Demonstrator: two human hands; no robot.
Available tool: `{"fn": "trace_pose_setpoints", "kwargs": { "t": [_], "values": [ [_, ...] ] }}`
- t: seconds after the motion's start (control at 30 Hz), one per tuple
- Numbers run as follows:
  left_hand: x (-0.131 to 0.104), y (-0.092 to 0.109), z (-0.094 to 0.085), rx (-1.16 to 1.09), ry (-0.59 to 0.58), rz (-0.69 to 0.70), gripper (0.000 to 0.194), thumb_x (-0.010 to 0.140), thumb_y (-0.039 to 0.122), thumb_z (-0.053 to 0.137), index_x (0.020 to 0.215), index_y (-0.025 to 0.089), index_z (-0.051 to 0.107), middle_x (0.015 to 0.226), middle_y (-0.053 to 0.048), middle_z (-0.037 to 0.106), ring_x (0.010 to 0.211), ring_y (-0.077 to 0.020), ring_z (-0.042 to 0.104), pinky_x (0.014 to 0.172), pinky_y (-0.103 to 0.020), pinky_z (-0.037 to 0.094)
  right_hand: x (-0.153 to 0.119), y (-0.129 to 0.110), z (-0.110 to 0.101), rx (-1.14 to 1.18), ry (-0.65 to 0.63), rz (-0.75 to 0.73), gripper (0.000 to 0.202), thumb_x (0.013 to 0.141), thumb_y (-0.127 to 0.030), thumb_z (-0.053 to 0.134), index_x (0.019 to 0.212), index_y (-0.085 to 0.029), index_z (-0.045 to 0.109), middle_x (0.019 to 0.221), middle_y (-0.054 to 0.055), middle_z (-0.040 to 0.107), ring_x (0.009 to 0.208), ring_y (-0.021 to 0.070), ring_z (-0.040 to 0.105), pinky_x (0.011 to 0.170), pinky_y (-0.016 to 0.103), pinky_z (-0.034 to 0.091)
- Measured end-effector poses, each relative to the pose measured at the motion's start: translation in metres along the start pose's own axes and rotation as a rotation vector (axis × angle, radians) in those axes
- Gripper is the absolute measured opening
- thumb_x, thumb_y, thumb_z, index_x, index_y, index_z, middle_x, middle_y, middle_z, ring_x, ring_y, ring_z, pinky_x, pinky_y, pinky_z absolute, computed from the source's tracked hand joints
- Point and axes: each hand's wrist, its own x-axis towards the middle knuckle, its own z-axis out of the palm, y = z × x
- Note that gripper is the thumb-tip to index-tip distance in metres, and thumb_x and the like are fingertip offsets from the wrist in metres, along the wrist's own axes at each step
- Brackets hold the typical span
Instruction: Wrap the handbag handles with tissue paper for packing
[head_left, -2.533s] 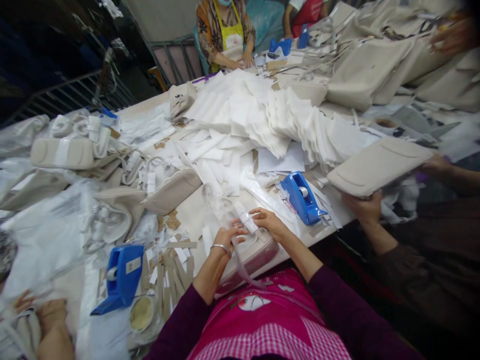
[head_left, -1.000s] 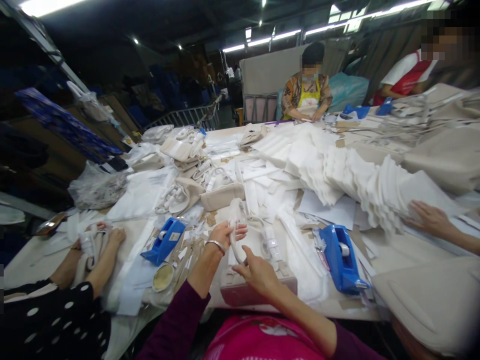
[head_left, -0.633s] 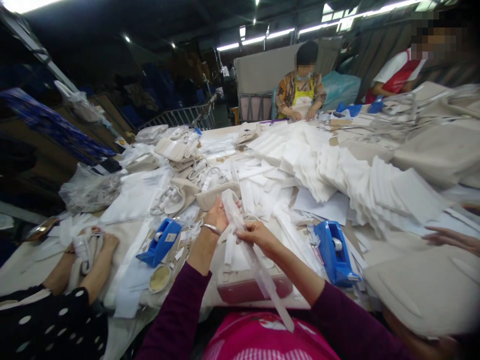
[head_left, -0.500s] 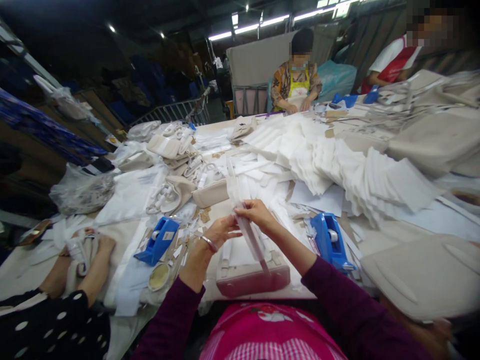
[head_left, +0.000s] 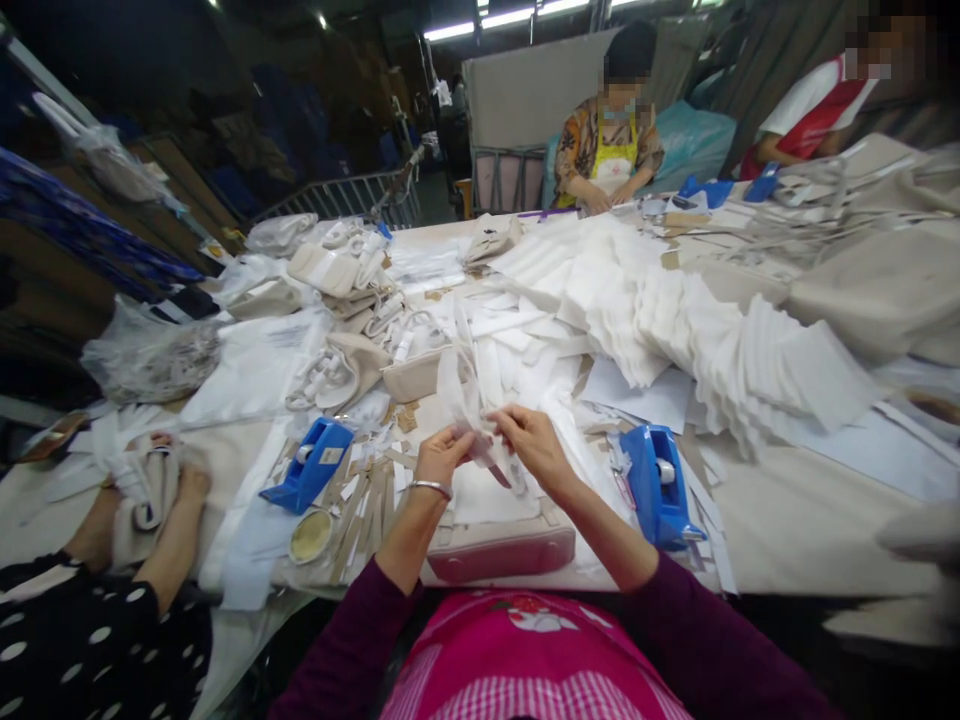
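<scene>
My left hand, with a bangle at the wrist, is closed on a thin white wrapping strip that sticks up above the fingers. Fingers of my right hand pinch the same piece from the other side. A beige strap end hangs slanting below the two hands, partly covered by the strip. Beneath them, close to the table's front edge, lies a beige handbag with white sheeting on it.
Blue tape dispensers stand left and right of the handbag. Piled white foam sheets and beige bags cover the far table. A co-worker's hands hold a bag part at left; other people sit across and at right.
The strip and strap have been bent or gathered lower between my hands, and my right hand has shifted slightly right. The large beige bag at the right has been moved off the table front.
</scene>
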Motion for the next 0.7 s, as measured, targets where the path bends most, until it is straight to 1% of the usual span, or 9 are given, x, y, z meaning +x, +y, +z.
{"fn": "trace_pose_setpoints", "kwargs": {
  "t": [0.07, 0.13, 0.2, 0.27, 0.33, 0.4, 0.57, 0.63, 0.7],
  "values": [
    [0.003, 0.0, -0.003, -0.035, 0.058, 0.073, 0.034, 0.06, 0.034, 0.078, 0.082, 0.01, 0.067, 0.076, -0.008, 0.072, 0.073, -0.0216, 0.068, 0.077, -0.037, 0.052, -0.023, 0.022, -0.004, 0.032, -0.155, 0.265, 0.042, 0.082, -0.05, 0.048, 0.075, -0.013, 0.066, 0.053, 0.002, 0.058, 0.04, 0.0085, 0.044, 0.039, 0.021, 0.032],
    [0.003, -0.002, -0.002, -0.052, 0.066, 0.123, 0.03, 0.064, 0.033, 0.076, 0.082, 0.011, 0.067, 0.078, -0.008, 0.072, 0.076, -0.0202, 0.068, 0.078, -0.035, 0.052, -0.036, 0.041, -0.004, 0.188, -0.284, 0.519, 0.048, 0.084, -0.055, 0.042, 0.081, -0.012, 0.064, 0.052, 0.003, 0.058, 0.037, 0.0089, 0.044, 0.036, 0.021, 0.031],
    [-0.001, -0.004, 0.004, -0.049, 0.051, 0.134, 0.027, 0.065, 0.032, 0.074, 0.081, 0.011, 0.068, 0.079, -0.008, 0.072, 0.075, -0.019, 0.067, 0.076, -0.033, 0.052, -0.035, 0.051, -0.003, 0.373, -0.26, 0.637, 0.044, 0.086, -0.053, 0.04, 0.085, -0.013, 0.059, 0.055, 0.002, 0.059, 0.038, 0.0087, 0.045, 0.037, 0.021, 0.033],
    [-0.007, -0.006, 0.01, -0.052, 0.042, 0.101, 0.027, 0.063, 0.031, 0.075, 0.08, 0.011, 0.068, 0.077, -0.007, 0.072, 0.072, -0.0183, 0.067, 0.073, -0.031, 0.052, -0.024, 0.05, -0.002, 0.456, -0.152, 0.625, 0.032, 0.085, -0.044, 0.045, 0.083, -0.014, 0.057, 0.053, -0.002, 0.055, 0.037, 0.0072, 0.043, 0.037, 0.02, 0.031],
    [-0.013, -0.005, 0.015, -0.077, 0.045, 0.052, 0.028, 0.06, 0.03, 0.077, 0.079, 0.012, 0.068, 0.074, -0.006, 0.072, 0.068, -0.018, 0.066, 0.069, -0.031, 0.053, -0.011, 0.042, -0.003, 0.375, -0.102, 0.542, 0.019, 0.081, -0.033, 0.051, 0.081, -0.014, 0.057, 0.049, -0.004, 0.05, 0.035, 0.0066, 0.039, 0.036, 0.02, 0.027],
    [-0.016, -0.002, 0.017, -0.1, 0.042, -0.001, 0.032, 0.06, 0.031, 0.076, 0.084, 0.013, 0.068, 0.075, -0.006, 0.071, 0.066, -0.018, 0.066, 0.066, -0.032, 0.054, -0.002, 0.031, -0.005, 0.156, -0.128, 0.39, 0.013, 0.08, -0.026, 0.051, 0.08, -0.015, 0.059, 0.047, -0.005, 0.048, 0.035, 0.0072, 0.037, 0.038, 0.021, 0.026],
    [-0.018, 0.01, 0.015, -0.145, 0.059, -0.116, 0.038, 0.06, 0.026, 0.075, 0.095, 0.015, 0.067, 0.086, -0.005, 0.071, 0.067, -0.016, 0.064, 0.063, -0.03, 0.054, -0.003, 0.015, -0.007, -0.544, -0.206, -0.216, 0.019, 0.08, -0.016, 0.047, 0.066, -0.018, 0.058, 0.056, -0.001, 0.056, 0.054, 0.0109, 0.05, 0.055, 0.023, 0.032],
    [-0.019, 0.013, 0.014, -0.173, 0.066, -0.158, 0.035, 0.061, 0.025, 0.075, 0.094, 0.014, 0.068, 0.086, -0.005, 0.07, 0.067, -0.0151, 0.063, 0.064, -0.03, 0.054, -0.006, 0.014, -0.007, -0.726, -0.238, -0.343, 0.018, 0.08, -0.012, 0.046, 0.07, -0.018, 0.06, 0.065, 0.001, 0.06, 0.061, 0.0122, 0.052, 0.059, 0.023, 0.032],
    [-0.02, 0.014, 0.011, -0.198, 0.046, -0.198, 0.034, 0.062, 0.025, 0.074, 0.093, 0.013, 0.069, 0.083, -0.004, 0.07, 0.065, -0.0147, 0.062, 0.064, -0.03, 0.054, -0.008, 0.013, -0.006, -0.819, -0.265, -0.42, 0.019, 0.083, -0.012, 0.044, 0.08, -0.019, 0.062, 0.071, 0.003, 0.062, 0.064, 0.013, 0.053, 0.06, 0.024, 0.032]
  ]
}}
